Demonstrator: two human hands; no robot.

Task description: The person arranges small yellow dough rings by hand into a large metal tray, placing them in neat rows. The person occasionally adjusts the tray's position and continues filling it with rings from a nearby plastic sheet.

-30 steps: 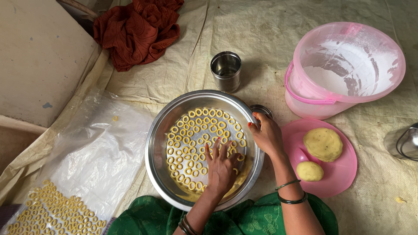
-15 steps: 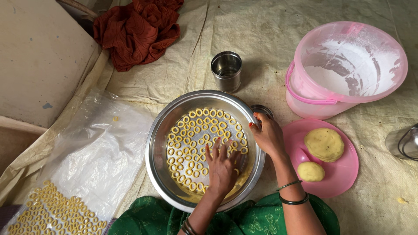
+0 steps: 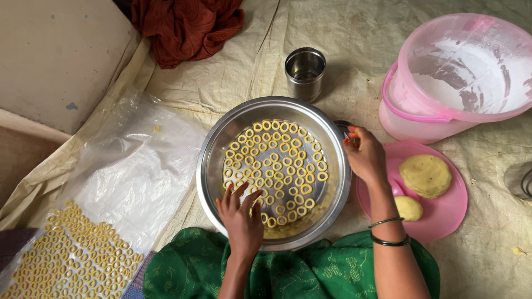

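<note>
Centre of the frame: large round steel tray on a pale cloth, covered inside with many small yellow dough rings lying flat in rows. Left hand at the lower edge of the tray, palm down, fingers spread apart, fingertips touching the rings near the lower left part of the layer; nothing pinched or lifted. Right hand at the right rim of the tray, fingers curled and close together, seeming to grip the rim; not possible to tell if something small sits between the fingertips. Two dark bangles on the right wrist.

Right of the tray, touching nothing of it: pink plate with one flat dough disc and one dough ball. Upper right: pink plastic bucket, white flour inside. Above the tray: small steel cup. Top centre: dark red cloth. Lower left: clear plastic sheet with more rings laid out.
</note>
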